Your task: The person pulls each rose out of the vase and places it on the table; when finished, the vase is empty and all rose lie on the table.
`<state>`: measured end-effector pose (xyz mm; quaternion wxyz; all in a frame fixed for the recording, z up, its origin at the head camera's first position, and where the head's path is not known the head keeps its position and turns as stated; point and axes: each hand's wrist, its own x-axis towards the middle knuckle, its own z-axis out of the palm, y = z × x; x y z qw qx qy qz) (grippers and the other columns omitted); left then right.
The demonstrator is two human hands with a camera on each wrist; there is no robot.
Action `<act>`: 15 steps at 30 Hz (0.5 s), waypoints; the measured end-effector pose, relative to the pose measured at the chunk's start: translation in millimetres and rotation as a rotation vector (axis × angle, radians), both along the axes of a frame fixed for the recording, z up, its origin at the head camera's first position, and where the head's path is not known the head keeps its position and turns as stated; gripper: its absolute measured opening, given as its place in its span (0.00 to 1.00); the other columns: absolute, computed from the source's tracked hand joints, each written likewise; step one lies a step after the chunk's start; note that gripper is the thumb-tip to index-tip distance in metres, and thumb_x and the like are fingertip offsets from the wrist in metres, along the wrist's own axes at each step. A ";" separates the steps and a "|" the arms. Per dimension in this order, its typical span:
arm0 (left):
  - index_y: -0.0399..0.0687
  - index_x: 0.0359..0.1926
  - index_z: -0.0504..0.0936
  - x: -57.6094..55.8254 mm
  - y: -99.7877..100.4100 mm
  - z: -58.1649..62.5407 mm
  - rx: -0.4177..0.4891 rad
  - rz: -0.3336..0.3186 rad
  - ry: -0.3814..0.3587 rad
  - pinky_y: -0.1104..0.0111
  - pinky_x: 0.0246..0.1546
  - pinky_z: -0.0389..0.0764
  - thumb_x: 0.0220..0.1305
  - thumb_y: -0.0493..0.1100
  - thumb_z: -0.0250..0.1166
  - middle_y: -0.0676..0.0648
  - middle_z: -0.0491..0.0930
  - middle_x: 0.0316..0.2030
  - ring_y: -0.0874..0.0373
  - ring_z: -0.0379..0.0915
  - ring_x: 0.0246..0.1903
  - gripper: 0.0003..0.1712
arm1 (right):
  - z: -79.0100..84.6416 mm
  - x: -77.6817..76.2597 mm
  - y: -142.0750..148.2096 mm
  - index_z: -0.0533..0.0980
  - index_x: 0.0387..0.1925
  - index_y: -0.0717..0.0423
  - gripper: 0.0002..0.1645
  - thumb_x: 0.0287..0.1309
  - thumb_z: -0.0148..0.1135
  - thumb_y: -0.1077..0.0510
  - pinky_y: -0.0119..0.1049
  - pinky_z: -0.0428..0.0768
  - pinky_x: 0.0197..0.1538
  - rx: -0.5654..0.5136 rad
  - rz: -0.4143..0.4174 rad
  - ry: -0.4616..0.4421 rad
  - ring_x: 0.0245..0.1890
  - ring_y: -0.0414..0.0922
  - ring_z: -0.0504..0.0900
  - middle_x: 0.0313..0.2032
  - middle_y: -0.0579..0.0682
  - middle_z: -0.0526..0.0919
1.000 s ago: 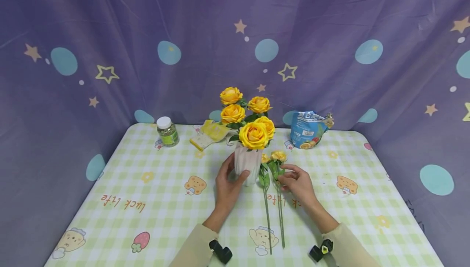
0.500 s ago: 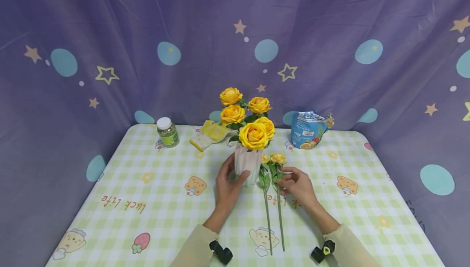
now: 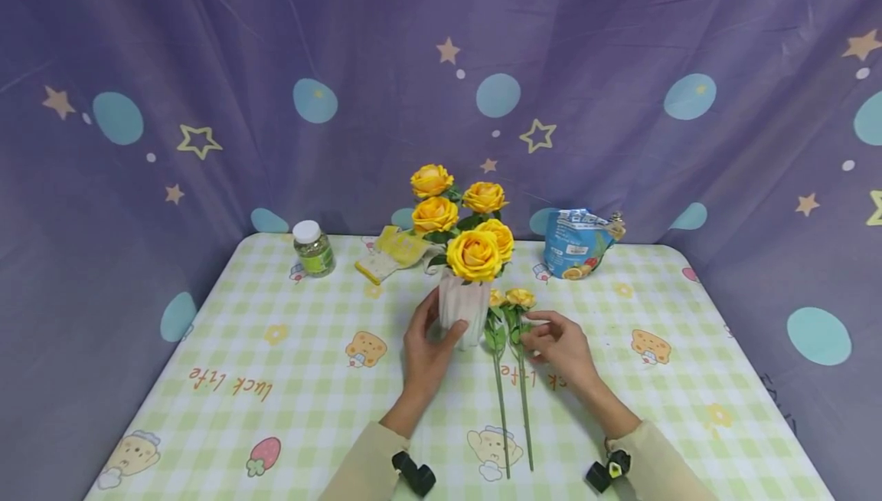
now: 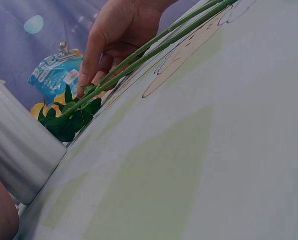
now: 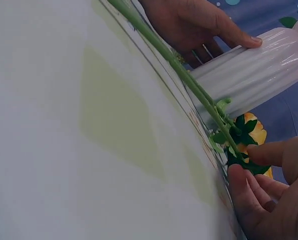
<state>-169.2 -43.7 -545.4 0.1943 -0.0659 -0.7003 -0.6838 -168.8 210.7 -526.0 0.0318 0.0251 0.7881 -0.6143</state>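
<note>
My left hand (image 3: pixel 426 352) grips the side of a white fluted vase (image 3: pixel 463 309), thumb across its front. Several yellow roses (image 3: pixel 474 254) with green leaves stand in the vase. To its right, two smaller yellow roses lie side by side, their long stems pointing toward me. My right hand (image 3: pixel 563 346) pinches the right-hand rose (image 3: pixel 520 299) near its leaves, just under the bloom. The other rose (image 3: pixel 495 336) lies between it and the vase. In the right wrist view, thumb and forefinger meet around the leafy stem (image 5: pixel 214 112), beside the vase (image 5: pixel 259 70).
A white-lidded jar (image 3: pixel 313 248) stands at the back left. Behind the vase lies a yellow-and-white cloth or packet (image 3: pixel 394 252). A blue pouch with a clip (image 3: pixel 579 247) stands at the back right. A checked cloth (image 3: pixel 289 332) covers the table; purple curtains enclose it.
The right-hand rose has shifted slightly toward me, its bloom a little lower in the head view, with my right hand at its leaves. My left hand keeps its hold on the vase.
</note>
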 end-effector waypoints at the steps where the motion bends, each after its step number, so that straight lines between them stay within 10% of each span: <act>1: 0.44 0.78 0.76 -0.2 0.0 -0.1 0.000 0.000 0.001 0.50 0.74 0.77 0.68 0.36 0.80 0.44 0.80 0.73 0.46 0.79 0.69 0.40 | 1.5 -0.2 0.8 0.81 0.66 0.65 0.25 0.70 0.73 0.67 0.39 0.92 0.33 0.007 -0.004 0.003 0.35 0.48 0.91 0.42 0.59 0.91; 15: 0.43 0.78 0.76 0.2 0.0 1.6 -0.004 0.002 -0.006 0.50 0.74 0.77 0.67 0.36 0.80 0.43 0.80 0.72 0.45 0.79 0.68 0.40 | 24.0 -6.0 11.4 0.85 0.60 0.64 0.18 0.72 0.73 0.63 0.37 0.90 0.33 0.044 -0.112 0.103 0.34 0.51 0.90 0.39 0.53 0.91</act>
